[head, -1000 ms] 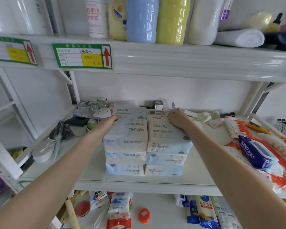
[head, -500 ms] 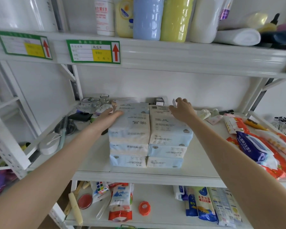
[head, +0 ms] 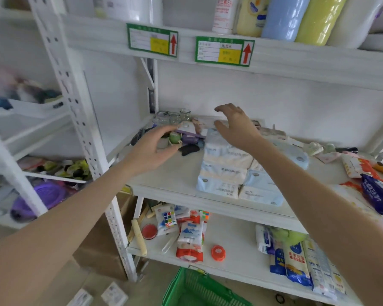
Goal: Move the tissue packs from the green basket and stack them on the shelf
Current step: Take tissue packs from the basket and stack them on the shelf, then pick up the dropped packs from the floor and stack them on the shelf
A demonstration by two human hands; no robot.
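Pale blue and cream tissue packs [head: 226,171] stand in two side-by-side stacks on the white middle shelf [head: 168,184]. My right hand [head: 237,127] hovers just above the rear of the left stack, fingers spread, holding nothing. My left hand [head: 153,149] is off to the left of the stacks, above bare shelf, fingers loosely curled and empty. The green basket [head: 186,288] sits on the floor below the shelves; something pale blue shows inside it at the frame's bottom edge.
Small glass jars [head: 175,115], a green ball and purple items crowd the shelf's back left. Red and blue wipe packs [head: 376,191] lie at right. White uprights [head: 84,138] stand left. Bottles line the top shelf. Snack bags fill the lower shelf. A cardboard box sits on the floor.
Both hands have lifted off the tissue stacks and opened. My left hand drew away to the left. The view swung left and down, bringing the green basket into sight.
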